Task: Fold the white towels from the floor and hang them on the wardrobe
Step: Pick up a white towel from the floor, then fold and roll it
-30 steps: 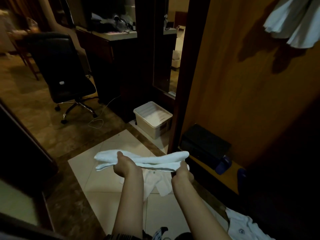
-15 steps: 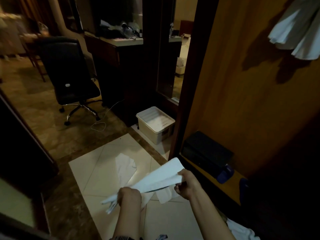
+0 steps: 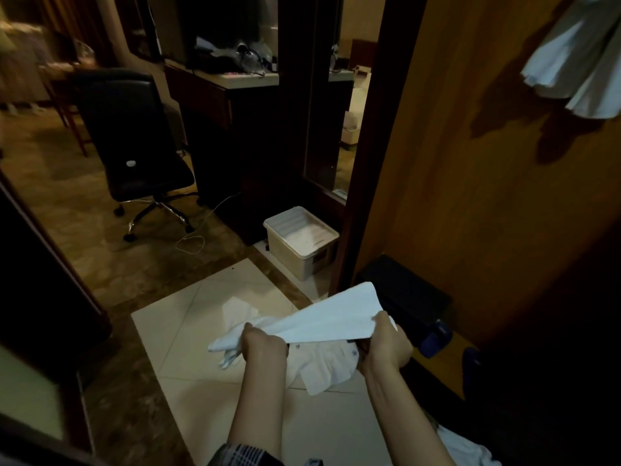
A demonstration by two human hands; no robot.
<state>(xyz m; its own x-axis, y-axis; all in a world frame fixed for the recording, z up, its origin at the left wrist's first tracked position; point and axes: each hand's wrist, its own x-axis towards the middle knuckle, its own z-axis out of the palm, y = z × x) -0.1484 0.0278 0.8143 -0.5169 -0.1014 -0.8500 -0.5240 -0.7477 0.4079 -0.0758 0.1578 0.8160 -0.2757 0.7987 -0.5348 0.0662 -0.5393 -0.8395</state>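
Pale floor tiles [image 3: 188,331] lie beneath a white towel [image 3: 331,316] stretched in the air between both hands, near the wardrobe [image 3: 470,196]. Left hand [image 3: 263,344] clenches one bunched end, right hand [image 3: 386,341] pinches the other; I reckon the loose tail could drag and undo the fold.

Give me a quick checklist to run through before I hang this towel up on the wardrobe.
1. Both ends held: ok. The left hand grips one end of the white towel and the right hand grips the other.
2. Towel off the floor: ok, it is stretched in the air between the hands.
3. Fold finished: not ok. The end by the left hand trails loose and bunched.
4. Hanging spot: cannot tell. White cloth already hangs at the wardrobe's top right; no rail is visible.
5. Floor underfoot: not ok. More white fabric lies on the tiles below the hands.
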